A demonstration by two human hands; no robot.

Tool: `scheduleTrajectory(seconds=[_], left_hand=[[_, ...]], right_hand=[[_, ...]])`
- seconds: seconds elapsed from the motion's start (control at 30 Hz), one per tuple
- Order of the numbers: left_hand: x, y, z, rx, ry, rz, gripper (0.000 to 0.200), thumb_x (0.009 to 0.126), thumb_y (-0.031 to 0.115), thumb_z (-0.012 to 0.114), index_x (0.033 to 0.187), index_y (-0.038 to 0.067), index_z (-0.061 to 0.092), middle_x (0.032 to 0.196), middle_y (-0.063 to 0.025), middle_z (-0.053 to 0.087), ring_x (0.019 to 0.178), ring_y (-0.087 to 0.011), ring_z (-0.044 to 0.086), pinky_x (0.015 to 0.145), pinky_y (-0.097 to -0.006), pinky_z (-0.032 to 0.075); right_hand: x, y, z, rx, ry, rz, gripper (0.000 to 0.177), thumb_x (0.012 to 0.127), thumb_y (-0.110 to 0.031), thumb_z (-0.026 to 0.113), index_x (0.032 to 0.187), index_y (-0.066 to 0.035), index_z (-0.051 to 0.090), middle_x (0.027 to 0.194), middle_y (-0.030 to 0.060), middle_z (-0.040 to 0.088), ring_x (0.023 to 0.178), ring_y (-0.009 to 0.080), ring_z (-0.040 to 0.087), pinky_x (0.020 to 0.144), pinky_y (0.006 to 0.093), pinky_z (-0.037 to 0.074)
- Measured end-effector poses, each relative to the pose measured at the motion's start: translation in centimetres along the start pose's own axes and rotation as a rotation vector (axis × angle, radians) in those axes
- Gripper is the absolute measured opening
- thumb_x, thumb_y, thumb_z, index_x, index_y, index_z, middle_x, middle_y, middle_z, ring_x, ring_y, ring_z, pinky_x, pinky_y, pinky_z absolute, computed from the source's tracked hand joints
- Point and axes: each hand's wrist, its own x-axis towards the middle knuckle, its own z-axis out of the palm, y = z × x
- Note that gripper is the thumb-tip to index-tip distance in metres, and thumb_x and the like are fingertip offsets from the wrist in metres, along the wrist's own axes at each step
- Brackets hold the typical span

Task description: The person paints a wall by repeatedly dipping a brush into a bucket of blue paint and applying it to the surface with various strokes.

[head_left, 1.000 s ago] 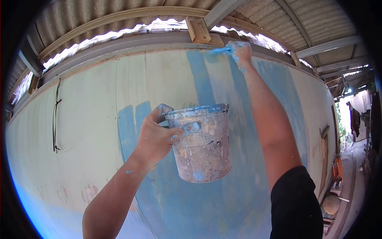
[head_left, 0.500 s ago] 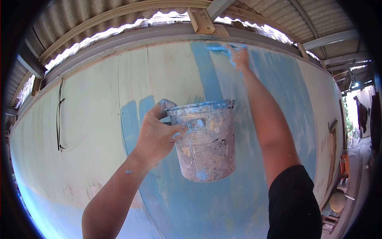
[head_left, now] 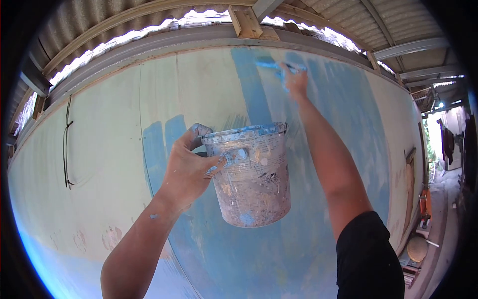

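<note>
My left hand (head_left: pixel 190 158) grips a paint-spattered plastic bucket (head_left: pixel 251 182) by its left rim, with the thumb pressed on the outer side. The bucket hangs upright before the wall, and its inside is hidden from this angle. Higher up, my right hand (head_left: pixel 295 81), smeared with blue, is closed around a blue-coated paintbrush (head_left: pixel 269 64) pointing left. The brush is at the upper part of the pale wall (head_left: pixel 109 144), slightly blurred. A solid blue stripe (head_left: pixel 247 84) runs down the wall left of the brush, and streaky blue paint (head_left: pixel 343 109) covers the wall to its right.
A wooden block (head_left: pixel 246 22) and a long beam (head_left: pixel 149 46) border the wall's top under corrugated roofing (head_left: pixel 94 25). A dark cord (head_left: pixel 66 149) hangs at left. On the right, a narrow passage (head_left: pixel 443 209) holds an orange tool (head_left: pixel 424 203) and a round woven item (head_left: pixel 417 248).
The paintbrush and my right hand have moved slightly down the wall, with a blue patch showing above the brush. The whole view has shifted a little rightward. My left hand still holds the bucket.
</note>
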Motion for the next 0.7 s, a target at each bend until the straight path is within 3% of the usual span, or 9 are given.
scheduleTrajectory(seconds=[0.07,0.2,0.3,0.4,0.47,0.5,0.57,0.7], left_hand=[[-0.5,-0.4,0.3,-0.040,0.003,-0.007,0.027,0.085,-0.007,0.074,0.107,-0.002,0.059,0.103,-0.0104,0.066,0.090,-0.0136,0.067,0.073,-0.0292,0.054],[-1.5,-0.7,1.3,-0.022,-0.005,-0.020,0.030,0.084,-0.008,0.073,0.110,-0.004,0.058,0.107,-0.0129,0.067,0.095,-0.0155,0.069,0.076,-0.0297,0.056],[-1.5,-1.8,2.7,-0.045,-0.061,-0.013,0.031,0.083,-0.009,0.074,0.109,-0.004,0.058,0.107,-0.0133,0.067,0.094,-0.0157,0.069,0.076,-0.0300,0.057],[-1.8,-2.4,4.1,-0.060,-0.110,-0.036,0.033,0.081,-0.008,0.075,0.109,-0.004,0.058,0.106,-0.0125,0.067,0.092,-0.0159,0.068,0.075,-0.0304,0.057],[-2.3,-2.9,4.4,-0.051,-0.125,-0.056,0.033,0.080,-0.008,0.076,0.108,-0.003,0.058,0.106,-0.0118,0.067,0.093,-0.0161,0.067,0.075,-0.0308,0.057],[-2.6,-3.4,4.4,-0.053,-0.136,-0.012,0.034,0.079,-0.008,0.077,0.108,-0.003,0.058,0.106,-0.0113,0.067,0.095,-0.0164,0.066,0.075,-0.0314,0.057],[-3.7,-4.1,4.3,-0.074,-0.152,0.021,0.035,0.078,-0.008,0.077,0.107,-0.003,0.058,0.105,-0.0108,0.067,0.098,-0.0166,0.065,0.075,-0.0320,0.057],[-5.9,-4.6,3.8,-0.145,-0.157,-0.047,0.041,0.075,-0.008,0.079,0.110,-0.003,0.059,0.109,-0.0101,0.067,0.108,-0.0187,0.063,0.083,-0.0360,0.059]], right_hand=[[-3.4,-1.1,-3.4,0.233,-0.160,0.078,0.033,0.087,-0.019,0.081,0.107,0.005,0.067,0.082,0.0144,0.072,0.067,0.0238,0.070,0.059,0.0361,0.054],[-2.2,-2.4,-7.1,0.226,-0.249,0.104,0.031,0.088,-0.017,0.079,0.108,0.004,0.067,0.080,0.0126,0.071,0.065,0.0231,0.068,0.059,0.0372,0.054],[0.7,-5.4,-6.5,0.267,-0.299,-0.023,0.028,0.090,-0.018,0.079,0.103,0.005,0.070,0.084,0.0144,0.073,0.063,0.0217,0.068,0.052,0.0334,0.049],[0.4,-6.1,-4.2,0.192,-0.206,0.021,0.028,0.090,-0.020,0.079,0.103,0.004,0.072,0.089,0.0151,0.074,0.066,0.0217,0.069,0.060,0.0306,0.052],[-1.2,-4.3,-3.5,-0.283,-0.068,-0.088,0.025,0.088,-0.021,0.081,0.099,0.000,0.074,0.090,0.0105,0.073,0.071,0.0179,0.067,0.064,0.0288,0.052],[-3.0,-4.4,-4.2,-0.298,-0.068,-0.085,0.025,0.088,-0.021,0.081,0.099,0.000,0.074,0.090,0.0105,0.073,0.071,0.0179,0.067,0.064,0.0288,0.052],[-8.1,-4.2,-6.5,0.089,-0.154,0.082,0.012,0.090,-0.013,0.077,0.091,-0.002,0.075,0.067,0.0007,0.064,0.059,0.0155,0.063,0.053,0.0299,0.050],[-13.3,-2.9,-12.0,0.264,-0.289,0.118,0.012,0.089,-0.010,0.077,0.091,0.002,0.074,0.070,0.0033,0.066,0.063,0.0155,0.065,0.054,0.0298,0.054]])
